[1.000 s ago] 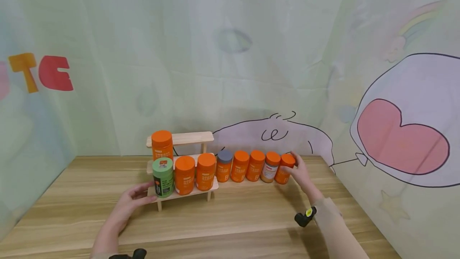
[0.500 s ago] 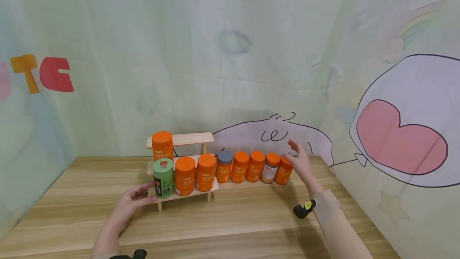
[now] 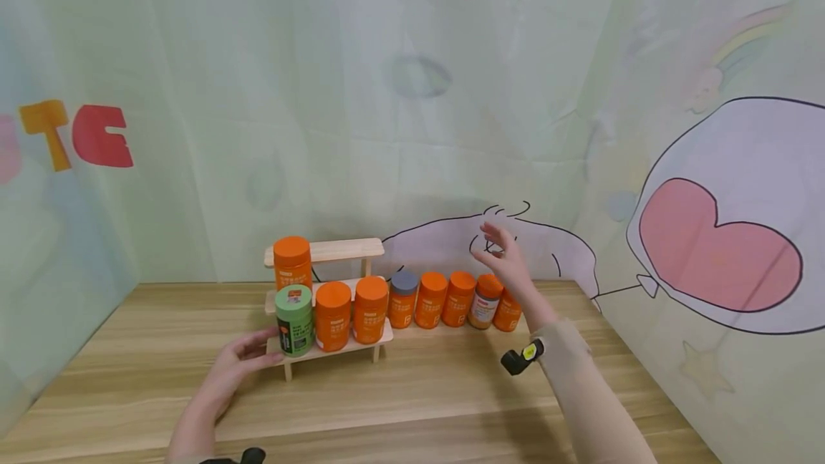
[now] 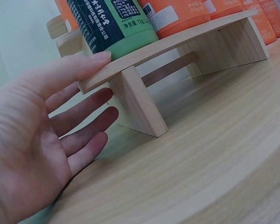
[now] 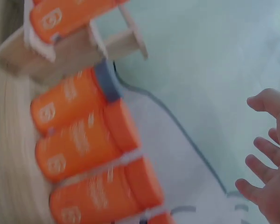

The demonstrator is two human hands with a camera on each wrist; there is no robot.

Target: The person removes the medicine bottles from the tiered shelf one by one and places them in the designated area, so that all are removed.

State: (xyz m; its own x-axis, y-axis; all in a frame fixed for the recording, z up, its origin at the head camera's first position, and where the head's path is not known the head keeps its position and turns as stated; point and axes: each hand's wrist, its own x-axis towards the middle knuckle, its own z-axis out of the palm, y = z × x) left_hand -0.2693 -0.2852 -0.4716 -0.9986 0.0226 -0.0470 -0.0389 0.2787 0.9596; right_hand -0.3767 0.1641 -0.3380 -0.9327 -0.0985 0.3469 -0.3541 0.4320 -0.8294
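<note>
My left hand (image 3: 241, 362) grips the left end of the lowest board of a wooden tiered rack (image 4: 144, 100), thumb on top and fingers beneath, close to its leg. On that board, by my thumb, stands a green bottle (image 3: 294, 328), with two orange bottles (image 3: 332, 324) to its right. Another orange bottle (image 3: 292, 263) stands higher on the rack behind them. My right hand (image 3: 505, 260) is raised and holds nothing, its fingers spread, above the right part of a row of bottles. In that row, the white-labelled bottle (image 3: 484, 306) and the rightmost orange bottle (image 3: 508, 313) lie below it.
Along the wall right of the rack, the row begins with a grey-capped orange bottle (image 3: 403, 306) and continues with orange-capped ones (image 3: 430, 306). All rest on a wood-grain table (image 3: 412, 385). A printed curtain (image 3: 322, 127) hangs behind.
My right hand has let go of the rightmost orange bottle, risen, and moved left over the row. My left hand stays at the rack.
</note>
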